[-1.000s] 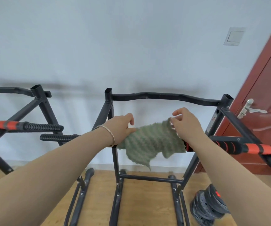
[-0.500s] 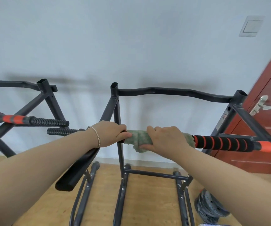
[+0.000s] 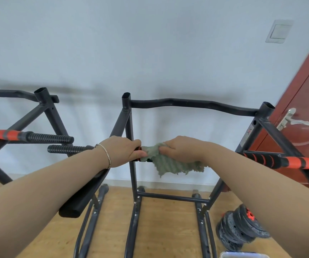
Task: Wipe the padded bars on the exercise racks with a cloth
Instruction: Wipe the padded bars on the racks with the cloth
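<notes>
Left hand (image 3: 123, 149) curled round black-and-orange foam-padded bar (image 3: 272, 161); right hand (image 3: 183, 148) just beside it, clutching ribbed green cloth (image 3: 168, 165) bunched over same bar, loose edge hanging below.

A second back the cloth (image 3: 170, 164) hangs spread between both hands at mid-frame; half a second back it sits bunched tight round the padded bar (image 3: 272, 161). Now it is looser, a ragged flap drooping below and to the right of the right hand (image 3: 183, 148), which grips its top on the bar. The left hand (image 3: 123, 148), once pinching the cloth's left edge, now grips the bar at the centre upright (image 3: 131, 127).
</notes>
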The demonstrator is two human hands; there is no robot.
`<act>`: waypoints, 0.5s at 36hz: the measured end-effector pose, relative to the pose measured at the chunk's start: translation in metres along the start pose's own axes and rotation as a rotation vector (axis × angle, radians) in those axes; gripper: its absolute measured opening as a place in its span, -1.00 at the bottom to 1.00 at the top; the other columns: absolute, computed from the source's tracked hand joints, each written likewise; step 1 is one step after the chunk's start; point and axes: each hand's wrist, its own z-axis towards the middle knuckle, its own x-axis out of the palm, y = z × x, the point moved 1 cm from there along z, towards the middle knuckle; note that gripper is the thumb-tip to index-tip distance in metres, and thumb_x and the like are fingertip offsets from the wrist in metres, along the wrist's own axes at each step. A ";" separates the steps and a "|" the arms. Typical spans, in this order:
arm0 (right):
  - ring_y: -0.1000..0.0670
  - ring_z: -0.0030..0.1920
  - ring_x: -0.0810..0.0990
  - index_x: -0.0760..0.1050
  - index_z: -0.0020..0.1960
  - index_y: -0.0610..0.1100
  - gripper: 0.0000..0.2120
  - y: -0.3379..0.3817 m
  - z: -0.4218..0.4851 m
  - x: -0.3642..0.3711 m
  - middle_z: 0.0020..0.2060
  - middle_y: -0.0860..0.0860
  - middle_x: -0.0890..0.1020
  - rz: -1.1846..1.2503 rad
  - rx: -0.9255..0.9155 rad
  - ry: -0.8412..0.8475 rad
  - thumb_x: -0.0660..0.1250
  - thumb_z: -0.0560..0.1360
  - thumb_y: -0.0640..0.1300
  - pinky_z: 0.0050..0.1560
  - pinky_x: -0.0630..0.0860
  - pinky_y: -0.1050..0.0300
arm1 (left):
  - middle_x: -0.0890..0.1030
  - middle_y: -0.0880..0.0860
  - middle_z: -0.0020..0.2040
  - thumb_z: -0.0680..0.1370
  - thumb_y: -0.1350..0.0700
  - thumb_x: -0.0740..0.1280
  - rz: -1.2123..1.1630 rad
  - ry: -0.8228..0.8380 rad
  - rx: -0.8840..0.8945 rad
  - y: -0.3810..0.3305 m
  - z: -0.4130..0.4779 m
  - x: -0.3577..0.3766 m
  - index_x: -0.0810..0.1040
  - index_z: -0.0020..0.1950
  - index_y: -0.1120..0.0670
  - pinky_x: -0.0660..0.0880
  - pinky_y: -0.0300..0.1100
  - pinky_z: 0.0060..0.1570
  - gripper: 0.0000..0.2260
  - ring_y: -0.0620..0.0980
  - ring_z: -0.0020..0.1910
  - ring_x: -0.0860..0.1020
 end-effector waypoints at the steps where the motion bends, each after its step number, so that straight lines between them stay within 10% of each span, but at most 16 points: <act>1: 0.01 -0.09 0.55 0.52 0.08 -0.04 -0.52 -0.001 0.001 -0.002 -0.09 0.00 0.60 0.047 0.024 0.000 -0.06 0.68 0.23 -0.05 0.43 0.09 | 0.48 -0.05 -0.32 0.35 -0.46 -0.33 0.005 -0.007 0.004 0.000 -0.001 0.000 0.34 -0.01 -0.01 0.52 0.00 -0.14 -0.31 0.02 -0.30 0.53; 18: 0.09 0.01 0.55 0.55 0.00 0.24 -0.78 -0.061 -0.022 -0.007 -0.08 0.18 0.59 0.163 0.203 -0.103 0.14 0.64 0.21 0.10 0.45 0.10 | 0.54 -0.06 -0.30 0.33 -0.47 -0.31 0.013 0.001 -0.008 -0.004 -0.007 -0.001 0.32 0.01 -0.03 0.57 -0.04 -0.17 -0.32 -0.03 -0.33 0.55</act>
